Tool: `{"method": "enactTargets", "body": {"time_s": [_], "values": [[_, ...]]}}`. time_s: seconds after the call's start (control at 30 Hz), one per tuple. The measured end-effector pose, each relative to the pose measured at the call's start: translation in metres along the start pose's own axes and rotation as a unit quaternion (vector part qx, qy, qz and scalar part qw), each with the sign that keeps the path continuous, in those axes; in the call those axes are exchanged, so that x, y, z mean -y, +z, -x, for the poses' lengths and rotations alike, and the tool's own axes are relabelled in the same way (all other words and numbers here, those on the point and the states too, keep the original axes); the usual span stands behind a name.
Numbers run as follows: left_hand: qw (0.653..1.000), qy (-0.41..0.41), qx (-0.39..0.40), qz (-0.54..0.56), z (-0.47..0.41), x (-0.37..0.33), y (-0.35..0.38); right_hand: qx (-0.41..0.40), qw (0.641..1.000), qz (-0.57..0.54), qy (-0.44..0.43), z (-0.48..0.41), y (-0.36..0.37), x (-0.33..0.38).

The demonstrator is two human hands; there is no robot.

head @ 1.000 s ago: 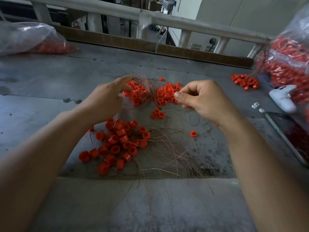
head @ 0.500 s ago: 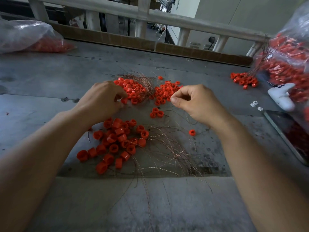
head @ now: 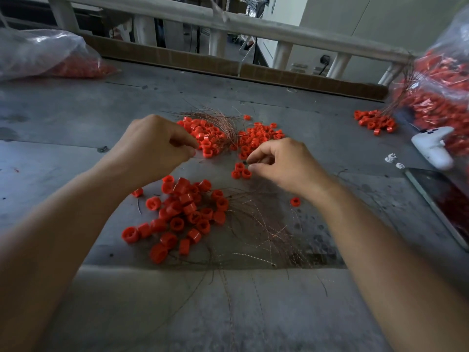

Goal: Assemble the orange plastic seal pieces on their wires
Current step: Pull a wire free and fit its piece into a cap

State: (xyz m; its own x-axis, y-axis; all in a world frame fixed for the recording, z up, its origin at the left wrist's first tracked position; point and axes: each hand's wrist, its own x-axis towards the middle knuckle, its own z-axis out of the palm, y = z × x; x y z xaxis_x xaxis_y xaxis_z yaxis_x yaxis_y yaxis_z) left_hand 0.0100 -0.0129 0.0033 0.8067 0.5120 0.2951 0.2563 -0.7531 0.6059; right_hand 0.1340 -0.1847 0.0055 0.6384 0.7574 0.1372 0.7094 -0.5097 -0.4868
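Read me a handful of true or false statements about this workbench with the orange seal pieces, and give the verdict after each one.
1. A white controller lies on the right side of the table. True.
2. The left hand lies flat with straight fingers. False: its fingers are curled, tips together, beside the far pile.
3. A lone orange piece lies close to the right hand. True.
4. The bag at far left is opaque black. False: it is clear plastic, with orange showing through.
5. The near pile sits in a tray. False: it lies straight on the table.
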Motion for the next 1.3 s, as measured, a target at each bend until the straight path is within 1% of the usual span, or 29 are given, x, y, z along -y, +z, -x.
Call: {"method": "enactTargets", "body": {"time_s": [0.1, 0.2, 0.27, 0.37, 0.43, 0.53, 0.63, 0.73, 0.87, 1.07, 1.3], "values": [[0.994, -0.008, 0.045, 0.102, 0.011, -0.011, -0.007, 0.015, 1.000, 0.009, 0.006, 0.000, 0.001, 0.000], [0.975, -0.045, 0.081, 0.202, 0.018, -0.021, -0.008, 0.018, 1.000, 0.008, 0.003, 0.000, 0.002, -0.001], [0.967, -0.059, 0.087, 0.233, 0.020, -0.024, -0.006, 0.005, 1.000, 0.003, 0.005, 0.000, 0.003, -0.001], [0.968, -0.057, 0.082, 0.231, 0.021, -0.026, -0.001, -0.027, 1.000, -0.005, 0.004, -0.001, 0.002, -0.003], [0.967, -0.058, 0.077, 0.236, 0.021, -0.025, 0.000, -0.034, 0.999, -0.004, -0.003, -0.003, 0.000, -0.003], [0.965, -0.061, 0.074, 0.244, 0.020, -0.025, -0.002, 0.008, 0.999, 0.026, -0.033, -0.007, 0.001, 0.001], [0.964, -0.065, 0.075, 0.248, 0.021, -0.026, -0.002, 0.049, 0.993, 0.098, -0.052, -0.013, 0.008, 0.005], [0.963, -0.068, 0.078, 0.249, 0.021, -0.027, -0.002, 0.051, 0.986, 0.151, -0.055, -0.015, 0.014, 0.007], [0.964, -0.059, 0.081, 0.247, 0.022, -0.028, -0.002, 0.050, 0.980, 0.179, -0.069, -0.013, 0.017, 0.009], [0.962, -0.060, 0.080, 0.254, 0.022, -0.030, 0.000, 0.035, 0.979, 0.184, -0.085, -0.011, 0.018, 0.012], [0.964, -0.057, 0.082, 0.247, 0.023, -0.032, -0.001, 0.013, 0.984, 0.156, -0.091, -0.010, 0.020, 0.010]]}}
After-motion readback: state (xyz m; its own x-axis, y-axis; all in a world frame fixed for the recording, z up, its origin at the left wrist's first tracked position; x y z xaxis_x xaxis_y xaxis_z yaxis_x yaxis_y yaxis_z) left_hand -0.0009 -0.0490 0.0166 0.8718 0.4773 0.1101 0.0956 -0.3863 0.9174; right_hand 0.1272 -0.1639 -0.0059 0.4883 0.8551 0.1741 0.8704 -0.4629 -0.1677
